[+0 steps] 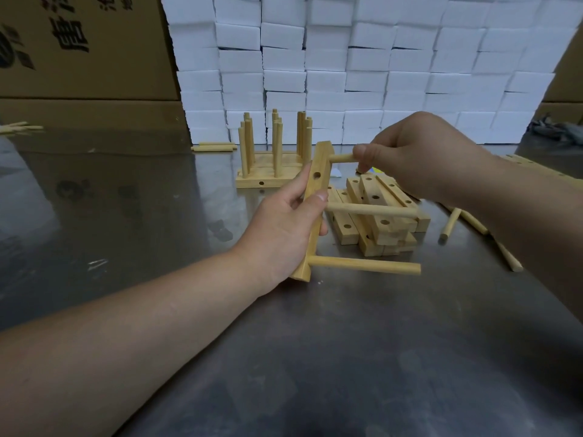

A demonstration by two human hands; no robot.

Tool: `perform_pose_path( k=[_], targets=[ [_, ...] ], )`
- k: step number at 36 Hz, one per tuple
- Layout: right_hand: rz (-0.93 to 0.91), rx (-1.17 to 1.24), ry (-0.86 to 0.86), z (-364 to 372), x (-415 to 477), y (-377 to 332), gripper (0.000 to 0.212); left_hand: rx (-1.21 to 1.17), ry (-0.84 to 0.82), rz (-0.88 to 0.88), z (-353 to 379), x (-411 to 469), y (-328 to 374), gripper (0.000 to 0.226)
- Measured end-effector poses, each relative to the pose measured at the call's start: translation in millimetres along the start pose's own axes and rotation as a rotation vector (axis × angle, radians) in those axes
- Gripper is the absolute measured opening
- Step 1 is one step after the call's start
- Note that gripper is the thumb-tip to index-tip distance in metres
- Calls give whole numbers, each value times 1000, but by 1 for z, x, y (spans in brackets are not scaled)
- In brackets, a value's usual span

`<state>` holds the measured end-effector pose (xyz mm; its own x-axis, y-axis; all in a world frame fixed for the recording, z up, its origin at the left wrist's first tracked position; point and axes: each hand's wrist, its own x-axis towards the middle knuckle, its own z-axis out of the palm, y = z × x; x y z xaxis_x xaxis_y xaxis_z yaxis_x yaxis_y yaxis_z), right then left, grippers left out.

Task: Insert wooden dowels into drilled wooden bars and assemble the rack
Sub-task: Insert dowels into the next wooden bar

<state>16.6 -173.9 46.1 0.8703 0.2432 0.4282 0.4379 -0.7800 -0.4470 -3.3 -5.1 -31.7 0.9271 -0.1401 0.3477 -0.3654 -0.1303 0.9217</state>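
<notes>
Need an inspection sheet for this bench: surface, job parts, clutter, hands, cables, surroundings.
Surface: steel table, scuffed and reflective.
Job's things: bar carries a middle dowel and a lower dowel; third dowel is at its top end, depth unclear. Bar pile lies behind it, a finished rack farther back, loose dowels at right.
Clutter: dark bundle at far right.
Hands: left hand grips the bar; right hand pinches the third dowel.
Cables: nothing seen.
Surroundings: stacked white boxes; cartons at left.
</notes>
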Motion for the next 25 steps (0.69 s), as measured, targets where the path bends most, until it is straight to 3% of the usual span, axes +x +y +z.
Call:
perform_pose_path(
  k=[5,9,14,16,18,25],
  targets=[
    [27,-42,6,-2,2,-5,30,-103,-32,-45,1,-1,3,33],
    [18,-116,54,3,4,-8,48,-225,-27,-96,0,1,4,30],
    [43,271,197,-8,5,-4,48,-343,8,-180,-5,4,3,19],
    [87,438,219,-14,9,3,37,-428,11,-267,-9,7,3,19],
    [142,460,216,-15,13,9,27,-525,-13,-358,-13,10,4,22],
    [65,45,-156,1,9,15,42,-623,-208,-436,-23,12,3,23]
  ],
)
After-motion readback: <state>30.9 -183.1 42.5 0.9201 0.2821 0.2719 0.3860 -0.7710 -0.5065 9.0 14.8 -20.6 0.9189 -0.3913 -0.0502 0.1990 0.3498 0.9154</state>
